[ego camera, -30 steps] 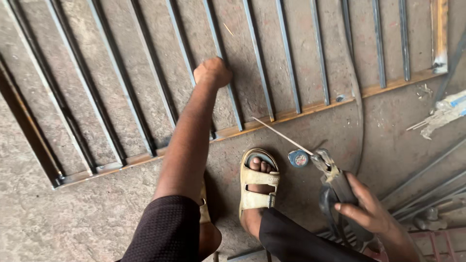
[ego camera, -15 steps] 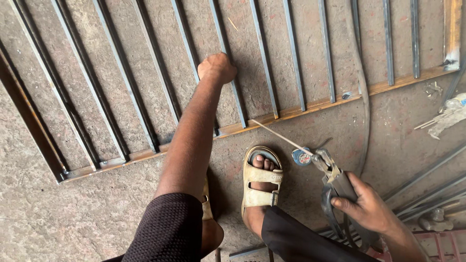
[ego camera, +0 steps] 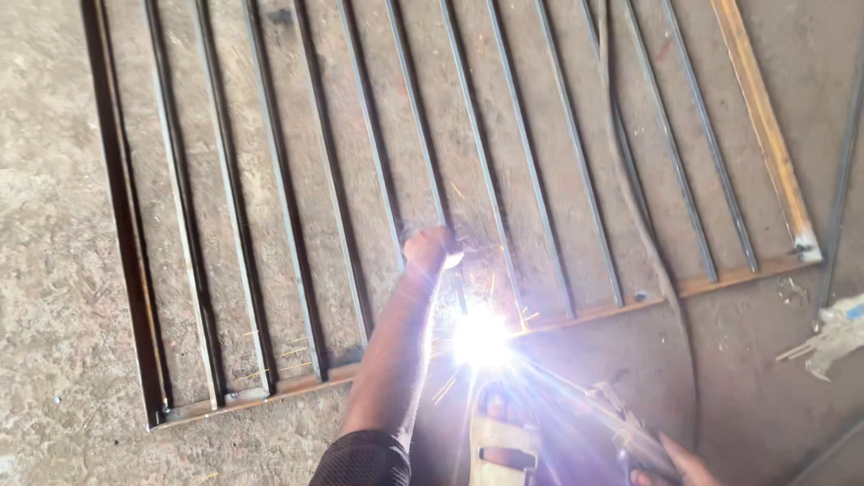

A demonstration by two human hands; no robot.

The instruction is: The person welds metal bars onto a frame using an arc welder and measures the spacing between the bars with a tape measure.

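Grille (ego camera: 297, 207) of thin parallel steel bars in a flat-bar frame, lying flat on the concrete floor (ego camera: 54, 270). Left hand (ego camera: 430, 249): fist, fingers curled shut around one bar near the lower frame rail. Right hand (ego camera: 670, 459): at the bottom edge, mostly cut off; fingers wrapped on an electrode holder (ego camera: 630, 432), its rod running up-left to the rail. Welding arc (ego camera: 481, 337): white glare at the rail just below the left hand, sparks scattering; it washes out the joint and the rod tip. Sandalled foot (ego camera: 504, 441) beneath the glare, partly hidden. Dark cable (ego camera: 630, 180) crossing the bars to the right. Crumpled white scrap (ego camera: 832, 337) on the floor, far right.
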